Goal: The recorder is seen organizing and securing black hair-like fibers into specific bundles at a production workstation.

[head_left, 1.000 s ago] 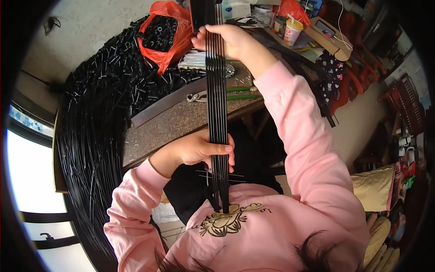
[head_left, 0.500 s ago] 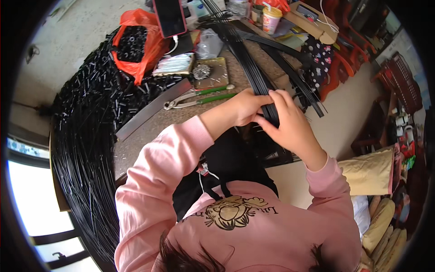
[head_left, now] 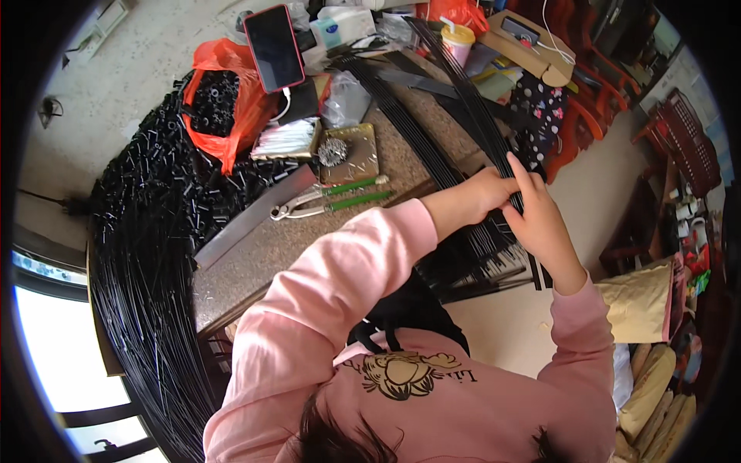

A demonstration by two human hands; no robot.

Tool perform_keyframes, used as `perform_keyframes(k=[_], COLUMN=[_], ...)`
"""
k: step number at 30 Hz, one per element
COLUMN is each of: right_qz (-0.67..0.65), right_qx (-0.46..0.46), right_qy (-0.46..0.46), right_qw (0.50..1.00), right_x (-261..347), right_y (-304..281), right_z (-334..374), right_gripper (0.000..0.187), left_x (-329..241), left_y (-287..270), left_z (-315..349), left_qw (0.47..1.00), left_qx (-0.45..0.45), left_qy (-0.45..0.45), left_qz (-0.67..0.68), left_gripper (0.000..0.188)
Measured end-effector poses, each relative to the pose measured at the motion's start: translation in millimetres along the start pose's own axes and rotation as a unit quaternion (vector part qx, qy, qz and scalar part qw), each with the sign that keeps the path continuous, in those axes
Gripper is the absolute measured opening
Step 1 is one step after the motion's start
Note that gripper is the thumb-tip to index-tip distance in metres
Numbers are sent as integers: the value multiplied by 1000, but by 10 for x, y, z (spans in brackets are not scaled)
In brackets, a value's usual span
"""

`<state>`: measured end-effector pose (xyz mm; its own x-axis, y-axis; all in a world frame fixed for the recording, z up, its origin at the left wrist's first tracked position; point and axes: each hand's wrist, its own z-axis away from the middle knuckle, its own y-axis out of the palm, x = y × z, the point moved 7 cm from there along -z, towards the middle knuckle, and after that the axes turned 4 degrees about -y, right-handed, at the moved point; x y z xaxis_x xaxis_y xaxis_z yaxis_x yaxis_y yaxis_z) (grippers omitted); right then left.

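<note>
Several long, thin black strips [head_left: 467, 96] are gathered in a bundle between my two hands, slanting from near the lidded cup down past my fingers. My left hand [head_left: 491, 194] is closed on the bundle from its left side. My right hand [head_left: 538, 220] grips the same strips from the right, with its fingers lying along them. The lower ends stick out below my right palm. Just to the left, another row of black strips [head_left: 413, 131] lies slanting across the table, passing behind my left forearm. Part of my left fingers is hidden behind the strips.
Green-handled pliers [head_left: 332, 201] and a flat metal bar [head_left: 258, 216] lie on the speckled table [head_left: 239, 289]. Black tube pieces [head_left: 147, 162] heap up at the left around an orange bag [head_left: 224, 150]. A phone [head_left: 275, 48] and a yellow-lidded cup [head_left: 457, 42] stand farther back.
Both hands have moved to the right, and the strips they hold now lie farther right. A row of strips now shows to the left of my hands. The view has shifted slightly.
</note>
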<state>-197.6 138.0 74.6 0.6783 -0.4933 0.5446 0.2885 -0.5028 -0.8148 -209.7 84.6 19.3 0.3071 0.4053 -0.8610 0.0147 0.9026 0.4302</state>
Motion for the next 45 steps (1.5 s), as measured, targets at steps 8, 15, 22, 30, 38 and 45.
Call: perform_keyframes(k=[8, 15, 22, 30, 38, 45], right_qz=[-18, -60, -41, 10, -11, 20], right_qx=[-13, 35, 61, 61, 87, 62], right_qy=[-87, -103, -129, -158, -122, -113], right_qw=[996, 992, 989, 985, 989, 991], right_x=[-107, -129, -261, -324, -356, -423], right_y=[-74, 65, 107, 76, 173, 190], right_z=[-102, -205, -396, -578, -618, -732], right_gripper=[57, 55, 51, 52, 51, 58], left_x=[94, 106, 25, 43, 94, -34], left_y=[-22, -235, -442, -166, 180, 378], left_z=[-269, -250, -83, 199, 460, 647], left_qw=[995, 995, 992, 1000, 996, 987], left_qx=[-22, -43, -102, -7, 72, 131], left_qy=[-10, -9, -56, -7, -24, -15], left_qz=[102, 94, 38, -5, -36, -87], left_gripper=[23, 17, 16, 14, 14, 16])
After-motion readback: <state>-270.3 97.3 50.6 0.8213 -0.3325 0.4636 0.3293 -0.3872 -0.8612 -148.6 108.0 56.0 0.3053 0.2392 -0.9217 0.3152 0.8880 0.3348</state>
